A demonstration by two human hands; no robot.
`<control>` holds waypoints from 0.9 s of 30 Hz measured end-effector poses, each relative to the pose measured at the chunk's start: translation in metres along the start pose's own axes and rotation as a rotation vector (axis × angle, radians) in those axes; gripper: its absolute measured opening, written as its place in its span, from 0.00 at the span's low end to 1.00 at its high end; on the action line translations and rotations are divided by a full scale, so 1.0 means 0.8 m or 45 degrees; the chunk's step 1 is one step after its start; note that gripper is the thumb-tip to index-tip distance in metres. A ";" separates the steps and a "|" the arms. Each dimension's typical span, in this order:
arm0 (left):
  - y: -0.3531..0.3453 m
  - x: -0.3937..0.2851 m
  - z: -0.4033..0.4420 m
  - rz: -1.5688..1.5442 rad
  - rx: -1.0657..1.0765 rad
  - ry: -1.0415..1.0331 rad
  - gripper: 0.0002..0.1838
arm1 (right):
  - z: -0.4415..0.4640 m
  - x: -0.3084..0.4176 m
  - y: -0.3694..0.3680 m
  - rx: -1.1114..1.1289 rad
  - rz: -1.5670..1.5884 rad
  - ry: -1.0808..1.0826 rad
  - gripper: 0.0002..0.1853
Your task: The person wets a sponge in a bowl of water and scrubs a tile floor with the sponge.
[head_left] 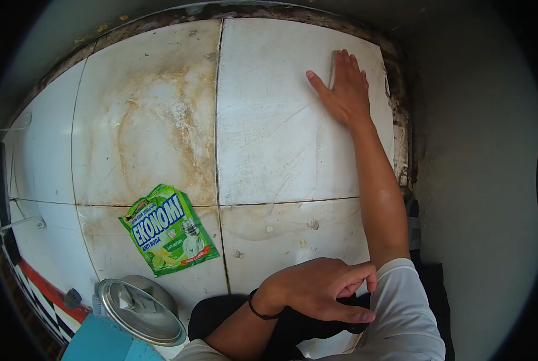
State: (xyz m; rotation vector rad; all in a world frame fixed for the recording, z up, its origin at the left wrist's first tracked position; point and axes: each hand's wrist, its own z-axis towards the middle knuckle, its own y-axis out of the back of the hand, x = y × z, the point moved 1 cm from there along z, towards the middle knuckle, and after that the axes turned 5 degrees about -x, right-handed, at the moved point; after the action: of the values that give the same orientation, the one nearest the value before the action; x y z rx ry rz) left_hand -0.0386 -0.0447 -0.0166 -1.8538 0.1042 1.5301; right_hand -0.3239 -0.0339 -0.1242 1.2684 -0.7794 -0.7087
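My right hand (347, 93) reaches to the far right of the white floor tile (269, 120), fingers stretched forward and thumb spread to the left. Under its fingers it holds a flat greyish pad (333, 67) against the tile; only the pad's left edge shows, so its exact kind is unclear. My left hand (320, 289), with a dark band at the wrist, hovers low in front of my body beside my right sleeve. Its thumb and index finger are apart, the other fingers curl under, and nothing shows in it.
A green Ekonomi packet (169, 231) lies on the tiles left of centre. Near it, a metal bowl (142, 310) sits tilted at lower left beside a blue object (109, 340). Brown stains (178, 114) mark the left tile. A grey wall (473, 180) bounds the right side.
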 end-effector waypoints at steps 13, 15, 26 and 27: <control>-0.005 0.025 0.007 0.371 0.047 -0.011 0.26 | -0.078 0.042 0.002 -0.089 0.048 0.037 0.56; -0.010 0.028 0.006 0.336 0.089 -0.054 0.25 | -0.153 0.071 0.022 -0.022 0.143 0.092 0.57; -0.007 0.011 0.000 0.194 0.162 -0.194 0.22 | -0.046 0.108 -0.007 0.007 0.171 0.214 0.55; -0.006 0.011 -0.001 0.200 0.146 -0.213 0.22 | -0.008 0.112 -0.015 -0.011 0.144 0.215 0.56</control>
State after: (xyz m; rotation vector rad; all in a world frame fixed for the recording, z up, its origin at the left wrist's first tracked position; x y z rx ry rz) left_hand -0.0333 -0.0383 -0.0223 -1.6537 0.2590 1.7431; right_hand -0.2689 -0.1058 -0.1264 1.2483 -0.7027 -0.5068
